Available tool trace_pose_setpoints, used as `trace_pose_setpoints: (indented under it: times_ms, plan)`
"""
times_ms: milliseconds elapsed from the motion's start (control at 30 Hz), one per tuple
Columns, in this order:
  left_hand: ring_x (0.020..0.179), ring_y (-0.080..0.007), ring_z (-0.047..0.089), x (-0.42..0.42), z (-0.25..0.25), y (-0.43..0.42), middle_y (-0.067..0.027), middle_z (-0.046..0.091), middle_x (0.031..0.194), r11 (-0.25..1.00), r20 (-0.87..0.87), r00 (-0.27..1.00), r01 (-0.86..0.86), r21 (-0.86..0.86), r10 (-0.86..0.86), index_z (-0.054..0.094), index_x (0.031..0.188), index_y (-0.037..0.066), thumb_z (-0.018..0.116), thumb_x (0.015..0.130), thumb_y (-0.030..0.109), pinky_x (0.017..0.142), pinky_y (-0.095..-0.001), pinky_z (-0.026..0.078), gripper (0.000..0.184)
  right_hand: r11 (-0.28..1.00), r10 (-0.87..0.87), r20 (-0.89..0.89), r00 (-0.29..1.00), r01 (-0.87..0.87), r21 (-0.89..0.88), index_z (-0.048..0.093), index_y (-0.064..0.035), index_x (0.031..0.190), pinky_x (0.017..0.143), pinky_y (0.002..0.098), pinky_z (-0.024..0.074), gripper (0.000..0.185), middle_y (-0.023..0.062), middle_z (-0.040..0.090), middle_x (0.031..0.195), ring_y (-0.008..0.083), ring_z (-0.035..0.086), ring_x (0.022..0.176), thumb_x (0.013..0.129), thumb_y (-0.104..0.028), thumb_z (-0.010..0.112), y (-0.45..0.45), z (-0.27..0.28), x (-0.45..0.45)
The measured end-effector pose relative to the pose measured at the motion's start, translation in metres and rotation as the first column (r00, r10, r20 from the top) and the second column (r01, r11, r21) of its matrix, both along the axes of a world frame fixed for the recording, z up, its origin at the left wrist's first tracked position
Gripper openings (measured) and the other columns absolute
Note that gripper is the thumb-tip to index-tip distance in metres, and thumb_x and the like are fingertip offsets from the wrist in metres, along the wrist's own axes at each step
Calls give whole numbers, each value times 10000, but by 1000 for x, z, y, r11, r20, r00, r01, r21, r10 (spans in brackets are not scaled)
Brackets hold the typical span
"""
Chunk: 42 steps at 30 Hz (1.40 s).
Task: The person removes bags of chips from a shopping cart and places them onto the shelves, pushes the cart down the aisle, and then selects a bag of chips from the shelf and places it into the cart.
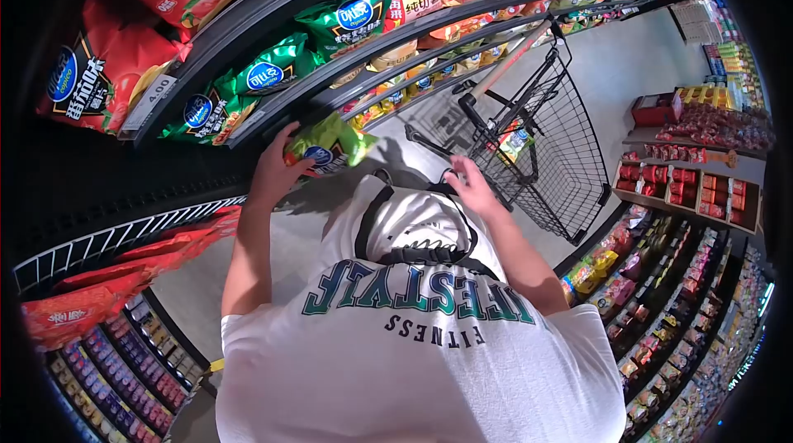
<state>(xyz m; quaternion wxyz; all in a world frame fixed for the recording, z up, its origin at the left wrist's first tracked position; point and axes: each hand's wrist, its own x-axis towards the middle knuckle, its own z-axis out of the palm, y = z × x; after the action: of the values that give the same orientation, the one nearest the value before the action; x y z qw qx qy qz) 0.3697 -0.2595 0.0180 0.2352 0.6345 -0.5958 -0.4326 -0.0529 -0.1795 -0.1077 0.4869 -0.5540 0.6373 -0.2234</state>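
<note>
My left hand (pixel 283 164) is closed on a light green chip bag (pixel 329 146) with a blue oval logo, just below the lower shelf edge. My right hand (pixel 472 182) is held out in front of my body with its fingers apart and nothing in it. Beyond that hand stands a black wire shopping cart (pixel 562 137), with a small green and yellow bag (pixel 515 142) inside. Dark green chip bags (pixel 266 71) lie on the shelf above my left hand, and large red chip bags (pixel 107 71) are at the upper left.
Curved shelf edges (pixel 231 18) run along the top. A wire rack with red packages (pixel 107 282) stands at the left. Stocked shelves (pixel 661 303) fill the lower right, below a wooden display (pixel 690 193) of red packages. Grey floor (pixel 636 55) shows beyond the cart.
</note>
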Motion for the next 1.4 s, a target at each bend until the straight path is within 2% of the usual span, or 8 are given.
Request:
trace_pose_setpoints:
  times_ms: [200,367,500,733,833,1200,1267,1400]
  plan:
    - [1004,-218,656,-37,60,-23,-161,671,1109,989,-155,982,119,85,-105,474,1349,132,800,762,102,875,-338,507,672,960,202,140,969,-167,-225,314,-7,1456,1126,390,335,854,216,447,1418,306,420,1360,816,-313,790,-50,123,56]
    - [955,-215,662,-70,84,-31,-148,685,1042,975,-172,959,218,-52,-224,505,1292,132,812,741,132,859,-332,493,631,924,301,162,940,-245,-294,301,-24,1475,1139,390,322,937,212,434,1448,293,413,1372,748,-259,843,-60,171,69]
    - [973,-222,656,-82,90,-38,-139,674,1086,968,-189,950,247,-37,-250,521,1270,140,815,726,145,879,-347,484,619,965,225,232,946,-185,-184,311,-36,1475,1124,382,344,928,184,471,1425,267,451,1343,745,-228,849,-54,182,62]
    - [1098,-187,621,-95,83,-45,-132,635,1214,953,-314,909,300,40,-273,516,1271,121,796,742,95,939,-322,473,600,982,103,269,958,-55,-180,294,-28,1478,1098,374,374,932,201,484,1393,269,464,1328,757,-232,848,-44,166,51]
    - [1130,-162,592,-98,70,-46,-116,618,1250,952,-388,872,298,-62,-298,503,1279,96,787,760,56,945,-310,475,593,983,87,298,951,-33,-181,295,-25,1475,1081,368,388,933,195,500,1364,269,487,1296,756,-236,851,-44,161,47]
    - [1055,-130,608,-106,57,-52,-95,647,1164,962,-463,852,271,-11,-245,502,1304,93,764,746,-70,875,-271,515,638,997,63,448,892,-34,-73,383,17,1434,1078,334,372,827,108,520,1361,174,486,1244,773,-187,838,-46,177,26]
    - [1038,-125,614,-109,59,-52,-92,653,1146,961,-469,846,274,-24,-253,515,1304,90,755,739,-89,871,-268,518,640,989,110,464,879,-51,-138,423,10,1425,1045,317,409,779,94,583,1304,138,534,1190,798,-230,820,-46,179,26]
    - [1043,-132,614,-107,63,-48,-94,644,1170,966,-509,825,255,-52,-245,527,1332,77,740,708,-130,894,-269,516,692,997,73,512,856,-56,-50,464,16,1397,1020,306,430,733,85,614,1258,130,564,1142,804,-230,816,-44,185,27]
